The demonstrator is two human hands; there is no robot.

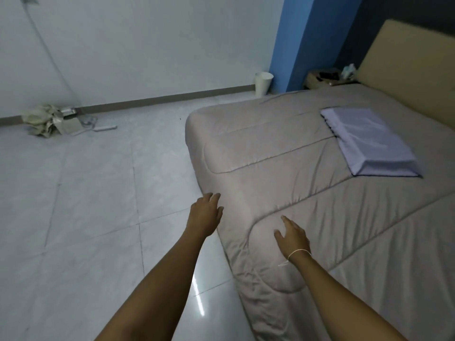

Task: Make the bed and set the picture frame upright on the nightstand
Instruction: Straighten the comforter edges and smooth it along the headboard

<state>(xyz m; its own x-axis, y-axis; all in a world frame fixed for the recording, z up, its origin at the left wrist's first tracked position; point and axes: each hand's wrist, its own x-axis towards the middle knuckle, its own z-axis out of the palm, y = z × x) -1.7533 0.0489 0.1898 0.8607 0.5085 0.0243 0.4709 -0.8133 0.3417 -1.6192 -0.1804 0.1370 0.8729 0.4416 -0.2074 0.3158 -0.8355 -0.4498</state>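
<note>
A beige quilted comforter [283, 148] covers the bed and hangs over its near side. A pale lilac pillow [369, 141] lies flat on it near the tan headboard [413, 70]. My left hand [204, 215] reaches to the comforter's hanging edge, fingers apart, holding nothing. My right hand [293, 237] rests flat on top of the comforter with fingers spread; a thin white string circles its wrist. The nightstand [327, 78] stands at the far corner beside the headboard, with dark items and a tissue pack on it; I cannot make out a picture frame.
A white bin [263, 83] stands on the floor by the blue wall section [295, 40]. Crumpled cloth with a metal object and a cable [53, 120] lies at the left wall. Glossy white floor tiles [98, 205] stretch left of the bed.
</note>
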